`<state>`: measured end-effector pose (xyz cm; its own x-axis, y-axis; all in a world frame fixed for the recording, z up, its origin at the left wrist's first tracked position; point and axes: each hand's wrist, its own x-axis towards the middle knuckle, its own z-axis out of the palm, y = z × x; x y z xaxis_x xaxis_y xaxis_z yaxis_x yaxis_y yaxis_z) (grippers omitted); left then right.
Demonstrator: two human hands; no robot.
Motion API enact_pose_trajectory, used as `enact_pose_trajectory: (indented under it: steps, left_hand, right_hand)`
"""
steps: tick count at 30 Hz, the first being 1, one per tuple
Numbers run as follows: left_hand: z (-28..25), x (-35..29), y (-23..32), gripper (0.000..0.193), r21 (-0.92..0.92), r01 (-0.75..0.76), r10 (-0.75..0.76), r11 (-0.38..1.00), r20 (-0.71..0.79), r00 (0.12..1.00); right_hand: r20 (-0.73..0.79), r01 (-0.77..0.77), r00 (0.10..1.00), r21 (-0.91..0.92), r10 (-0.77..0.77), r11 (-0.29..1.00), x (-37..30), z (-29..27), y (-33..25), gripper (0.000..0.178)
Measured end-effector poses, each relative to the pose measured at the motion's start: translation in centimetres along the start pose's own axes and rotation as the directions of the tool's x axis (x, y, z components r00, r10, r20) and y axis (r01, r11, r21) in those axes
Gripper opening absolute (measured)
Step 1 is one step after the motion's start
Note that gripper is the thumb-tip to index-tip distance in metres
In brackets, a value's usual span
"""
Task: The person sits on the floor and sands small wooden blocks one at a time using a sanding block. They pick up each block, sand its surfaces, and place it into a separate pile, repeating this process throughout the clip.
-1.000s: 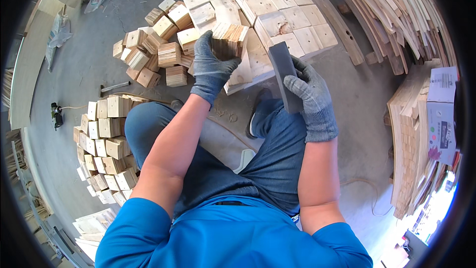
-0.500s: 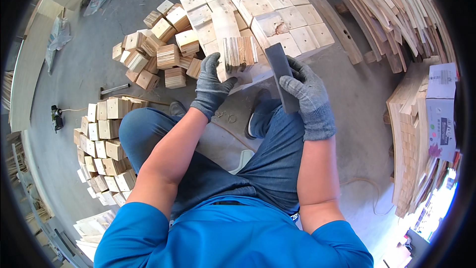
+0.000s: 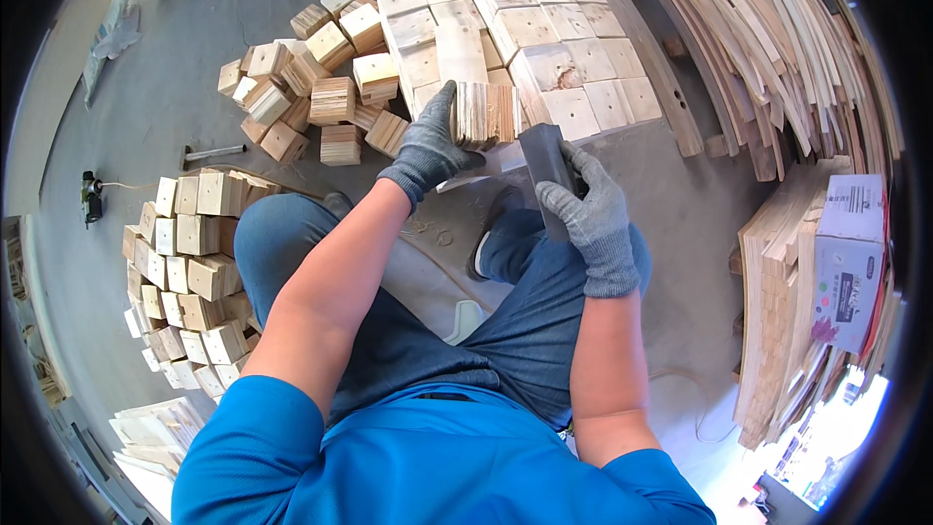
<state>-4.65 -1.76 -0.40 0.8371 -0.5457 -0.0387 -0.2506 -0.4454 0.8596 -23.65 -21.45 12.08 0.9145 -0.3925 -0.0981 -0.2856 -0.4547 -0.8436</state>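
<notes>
A block of thin wooden slats (image 3: pixel 486 114) stands on edge at the near end of a light board (image 3: pixel 461 56). My left hand (image 3: pixel 432 149), in a grey knit glove, grips its left side, the thumb reaching along the near face. In my right hand (image 3: pixel 589 204), also gloved, is a dark grey rectangular bar (image 3: pixel 547 165), tilted, with fingers behind it and the thumb across its front. The bar's top end is close to the right side of the slat block; whether they touch I cannot tell.
Beyond the hands are rows of square wooden blocks (image 3: pixel 573 68). Loose slat blocks (image 3: pixel 332 100) lie heaped at left, near a hammer (image 3: pixel 216 152). More blocks (image 3: pixel 199 272) are stacked by my left knee. Long planks (image 3: pixel 748 49) and a carton (image 3: pixel 847 262) stand at right.
My left hand has moved right and closed against the slat block, having been apart from it. The right hand has brought the dark bar slightly lower. The whole view has shifted a little.
</notes>
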Motion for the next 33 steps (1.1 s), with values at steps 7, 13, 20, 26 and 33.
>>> enact_pose_trajectory:
  steps: [7, 13, 20, 26, 33]
  left_hand:
    - [0.8, 1.3, -1.3, 0.136, -0.048, -0.042, 0.043, 0.998, 0.019, 0.999]
    - [1.7, 0.7, -3.3, 0.130, -0.090, -0.128, 0.116, 0.988, -0.131, 0.985]
    - [1.1, 0.1, -2.7, 0.125, -0.105, -0.094, 0.081, 0.990, -0.123, 0.989]
    - [0.6, 0.0, -3.1, 0.117, 0.052, -0.125, 0.132, 0.991, -0.168, 0.977]
    - [1.3, -0.1, -4.5, 0.118, 0.067, -0.062, 0.073, 0.996, -0.169, 0.983]
  right_hand:
    - [-0.041, -0.021, 0.999, -0.056, 0.019, 0.998, 0.3, 0.5, -0.4, 0.074]
    - [-0.097, -0.002, 0.995, 0.017, 0.004, 1.000, 0.6, 0.9, -0.6, 0.074]
    - [-0.130, 0.148, 0.975, -0.225, -0.180, 0.963, 0.5, 2.7, -0.3, 0.073]
    - [-0.020, 0.258, 0.950, -0.514, -0.312, 0.818, 1.0, 7.1, -1.8, 0.073]
    - [0.001, 0.274, 0.933, -0.650, -0.359, 0.709, 6.9, 11.0, -2.9, 0.069]
